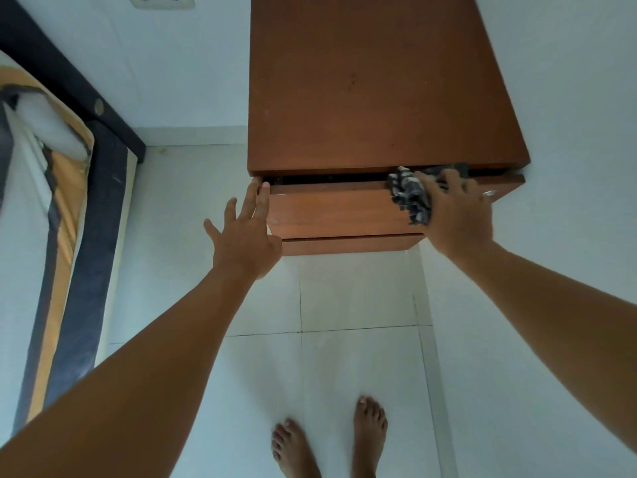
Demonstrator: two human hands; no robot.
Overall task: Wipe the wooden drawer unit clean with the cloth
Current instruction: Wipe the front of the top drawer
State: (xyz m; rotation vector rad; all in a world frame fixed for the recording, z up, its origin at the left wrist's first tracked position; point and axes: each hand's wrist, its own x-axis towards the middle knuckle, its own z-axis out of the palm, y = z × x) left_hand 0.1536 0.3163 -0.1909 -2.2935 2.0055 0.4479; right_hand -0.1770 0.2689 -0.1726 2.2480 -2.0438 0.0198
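The wooden drawer unit (379, 91) stands against the wall straight ahead of me, its top drawer (337, 212) pulled out a little so a dark slot shows under the top panel. The drawer's front edge runs left to right across my view, and that is the line my wiping has to follow. The cloth (410, 198) sits on the right part of that edge, dark with pale checks, bunched up, draped partly over the lip and partly down the drawer face.

My right hand (458, 208) is the nearer one: its fingers (448, 179) are curled over the cloth and press it onto the lip, so they are closed around it rather than spread. My left hand (246, 236) is opened wide, holding nothing, with two fingertips touching the drawer's left corner, I judge to steady it.

The unwiped stretch of edge lies to the left of the cloth, toward my left hand, so the sweep should probably run that way.

The unit is reddish-brown, smooth and matte, with a few small dark specks on top. Below are white floor tiles (358, 360) and my bare feet; a mattress (51, 188) lies far left.
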